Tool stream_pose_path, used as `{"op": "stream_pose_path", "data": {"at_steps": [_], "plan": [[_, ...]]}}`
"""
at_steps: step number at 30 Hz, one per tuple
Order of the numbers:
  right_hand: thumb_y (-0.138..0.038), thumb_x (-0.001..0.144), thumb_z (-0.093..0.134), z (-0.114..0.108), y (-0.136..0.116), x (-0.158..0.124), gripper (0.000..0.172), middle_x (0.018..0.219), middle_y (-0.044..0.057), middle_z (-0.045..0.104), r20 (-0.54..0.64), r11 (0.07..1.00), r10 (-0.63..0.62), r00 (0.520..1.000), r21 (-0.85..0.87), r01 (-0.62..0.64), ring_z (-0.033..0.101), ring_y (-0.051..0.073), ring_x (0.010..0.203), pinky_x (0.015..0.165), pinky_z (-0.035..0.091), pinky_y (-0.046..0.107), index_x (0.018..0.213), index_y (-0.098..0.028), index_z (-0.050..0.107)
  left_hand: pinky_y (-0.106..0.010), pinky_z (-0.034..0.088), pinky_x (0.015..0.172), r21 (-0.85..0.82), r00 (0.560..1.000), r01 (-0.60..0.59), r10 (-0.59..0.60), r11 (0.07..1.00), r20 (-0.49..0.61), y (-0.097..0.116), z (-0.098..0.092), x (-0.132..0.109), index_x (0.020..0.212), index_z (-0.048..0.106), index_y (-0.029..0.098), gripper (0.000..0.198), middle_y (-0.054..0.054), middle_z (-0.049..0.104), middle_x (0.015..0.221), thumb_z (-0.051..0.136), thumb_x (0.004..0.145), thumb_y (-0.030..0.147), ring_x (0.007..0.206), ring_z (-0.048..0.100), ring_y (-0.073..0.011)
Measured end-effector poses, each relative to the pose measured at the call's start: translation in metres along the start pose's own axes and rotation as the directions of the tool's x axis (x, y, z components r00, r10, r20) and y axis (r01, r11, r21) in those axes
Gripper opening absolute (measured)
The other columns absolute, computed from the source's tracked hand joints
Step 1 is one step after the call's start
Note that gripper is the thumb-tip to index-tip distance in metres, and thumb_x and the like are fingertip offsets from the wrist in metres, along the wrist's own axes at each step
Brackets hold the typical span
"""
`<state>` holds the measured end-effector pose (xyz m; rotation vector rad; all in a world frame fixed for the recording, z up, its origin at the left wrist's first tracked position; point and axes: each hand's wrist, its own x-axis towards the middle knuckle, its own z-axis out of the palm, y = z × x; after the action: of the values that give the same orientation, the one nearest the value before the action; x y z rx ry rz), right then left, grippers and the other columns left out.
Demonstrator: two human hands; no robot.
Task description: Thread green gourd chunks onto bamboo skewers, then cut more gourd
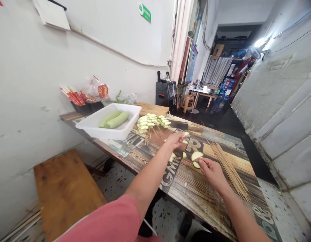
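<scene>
My left hand [176, 138] reaches over the wooden table [216, 198] and pinches a pale zucchini slice [186, 134] at its fingertips. My right hand [211, 170] rests on the table with fingers curled, touching two green-rimmed slices [196, 156]. A few more loose slices [184, 155] lie between my hands. A pile of skewered zucchini slices [152, 121] lies farther back. Bare bamboo skewers [228, 168] are spread to the right of my right hand.
A white tub [94, 126] holding whole zucchini [114, 119] stands at the table's left end, a cutting board [152, 108] behind it. A cleaver [182, 125] lies near the skewered pile. A wooden bench [64, 191] sits lower left. Black speaker [165, 94] against the wall.
</scene>
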<state>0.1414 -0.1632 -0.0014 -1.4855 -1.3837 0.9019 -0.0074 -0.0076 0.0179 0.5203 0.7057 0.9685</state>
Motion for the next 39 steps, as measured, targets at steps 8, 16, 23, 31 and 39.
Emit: {"op": "stream_pose_path", "data": {"at_steps": [8,16,23,31,39], "plan": [[-0.056,0.070,0.057,0.005,-0.002,-0.002,0.049,0.044,-0.006,0.037,-0.018,0.997,0.051,0.999,0.067,-0.050,0.025,0.007,0.041,0.043,0.018,0.022,0.086,-0.011,0.067,-0.009,0.026,0.038,0.020,1.000,-0.016,0.016,1.000,0.002,-0.003,0.002,0.000,0.071,0.064,0.005,0.007,-0.011,0.065,0.067,0.062,0.076,0.000,0.044,0.043,-0.0005],[-0.059,0.067,0.058,0.008,-0.011,-0.006,0.055,0.041,-0.009,0.029,-0.030,0.976,0.153,0.988,0.164,-0.146,0.021,0.006,0.035,0.039,0.013,0.023,0.091,-0.011,0.066,-0.010,0.026,0.038,0.091,0.999,-0.044,0.041,0.995,0.035,-0.011,0.003,0.006,0.072,0.065,0.003,0.003,-0.010,0.065,0.066,0.068,0.072,0.003,0.044,0.042,-0.0002],[-0.059,0.066,0.059,0.011,-0.006,-0.004,0.057,0.041,-0.008,0.031,-0.093,0.978,0.124,0.988,0.180,-0.106,0.021,0.006,0.036,0.039,0.014,0.022,0.092,-0.009,0.066,-0.008,0.025,0.037,0.081,0.998,0.001,-0.007,0.997,0.066,-0.010,0.009,-0.002,0.069,0.063,0.005,0.006,-0.009,0.064,0.067,0.066,0.074,0.003,0.043,0.040,0.0010],[-0.055,0.074,0.052,0.007,0.003,0.006,0.050,0.043,-0.005,0.041,-0.203,0.999,-0.010,0.979,-0.034,0.003,0.032,0.010,0.039,0.042,0.025,0.024,0.088,-0.011,0.069,-0.011,0.026,0.038,0.222,0.994,0.043,-0.064,0.974,0.092,-0.026,0.024,-0.012,0.065,0.060,0.007,0.012,-0.004,0.060,0.056,0.070,0.071,0.007,0.040,0.041,-0.0011],[-0.050,0.075,0.050,-0.006,0.004,0.013,0.042,0.051,0.000,0.053,-0.300,0.982,-0.127,0.945,-0.175,0.077,0.045,0.015,0.048,0.050,0.035,0.027,0.081,-0.013,0.069,-0.018,0.026,0.042,0.429,0.992,-0.076,0.025,0.900,0.124,-0.057,0.039,-0.020,0.063,0.063,0.011,0.013,0.002,0.049,0.046,0.067,0.075,0.016,0.040,0.038,-0.0044]]}}
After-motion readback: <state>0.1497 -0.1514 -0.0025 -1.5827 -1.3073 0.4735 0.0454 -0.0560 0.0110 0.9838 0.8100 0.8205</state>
